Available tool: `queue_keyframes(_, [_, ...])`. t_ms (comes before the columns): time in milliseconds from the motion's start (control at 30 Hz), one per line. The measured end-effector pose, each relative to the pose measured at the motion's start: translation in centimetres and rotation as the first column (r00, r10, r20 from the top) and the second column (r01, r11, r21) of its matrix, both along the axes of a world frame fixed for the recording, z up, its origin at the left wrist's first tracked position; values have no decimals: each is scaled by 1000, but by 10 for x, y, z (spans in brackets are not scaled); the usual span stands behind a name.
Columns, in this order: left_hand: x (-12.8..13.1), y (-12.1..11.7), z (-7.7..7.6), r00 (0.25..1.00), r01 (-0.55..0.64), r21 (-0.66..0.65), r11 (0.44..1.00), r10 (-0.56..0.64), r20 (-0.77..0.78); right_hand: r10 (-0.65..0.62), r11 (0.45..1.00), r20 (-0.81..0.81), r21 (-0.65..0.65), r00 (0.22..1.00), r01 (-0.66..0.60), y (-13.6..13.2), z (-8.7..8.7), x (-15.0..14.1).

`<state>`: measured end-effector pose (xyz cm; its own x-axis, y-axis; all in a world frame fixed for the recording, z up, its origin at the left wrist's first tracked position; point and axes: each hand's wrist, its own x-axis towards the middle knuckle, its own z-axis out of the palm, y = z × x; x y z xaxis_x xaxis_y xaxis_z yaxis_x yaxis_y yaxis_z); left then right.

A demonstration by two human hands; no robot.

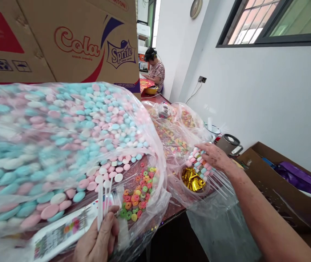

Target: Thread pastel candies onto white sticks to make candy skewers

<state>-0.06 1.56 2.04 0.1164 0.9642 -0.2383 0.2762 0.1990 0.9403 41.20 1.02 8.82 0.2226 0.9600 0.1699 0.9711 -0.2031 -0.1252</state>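
Observation:
My left hand [99, 236] is closed around a few white sticks [101, 200], which point upward. Just right of it lie small ring-shaped gummy candies [136, 200] in red, orange, green and yellow. Round pink, white and blue candies [112, 167] spill from a large clear plastic bag [155, 145] behind the sticks. My right hand [214, 155] reaches out with its fingers extended over a pile of candy sticks [199, 162], touching their candy ends. Beside that pile, a round container [206, 189] holds gold foil ties [192, 179].
A cardboard carton [76, 43] stands behind the candy bag. A printed pouch [65, 229] lies near my left hand. At right are a grey mug [227, 143] and an open box [270, 174] with purple packaging. Another person [155, 71] sits at the far end.

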Motion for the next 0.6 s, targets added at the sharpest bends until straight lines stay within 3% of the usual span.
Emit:
queue_keyframes(67, [3, -3, 3, 998, -37, -18, 999, 38, 42, 1, 999, 14, 33, 1000, -1, -1, -5, -2])
queue_keyframes(133, [6, -6, 2, 989, -101, -13, 995, 102, 111, 33, 986, 48, 164, 998, -40, 3, -3, -15])
queue_keyframes(200, [7, -7, -2, 984, -102, -21, 995, 103, 147, 133, 938, 19, 322, 991, -132, 9, 4, -41])
queue_keyframes(267, [4, -7, -7, 990, -43, -23, 999, 45, 131, 255, 901, -154, 397, 955, -176, 16, 11, -83])
queue_keyframes(333, [-1, -7, -12, 995, 36, 8, 999, -37, 91, 373, 906, -418, 354, 828, -230, 21, 15, -133])
queue_keyframes(433, [-6, -8, -13, 992, 116, 63, 991, -119, 45, 363, 906, -763, 156, 535, -393, 27, 7, -201])
queue_keyframes(533, [-8, -8, -9, 989, 139, 57, 989, -141, 36, 306, 851, -906, 122, 293, -510, 33, -9, -240])
queue_keyframes(600, [-7, -8, -7, 990, 126, 47, 991, -129, 54, 285, 862, -930, 142, 233, -487, 36, -20, -251])
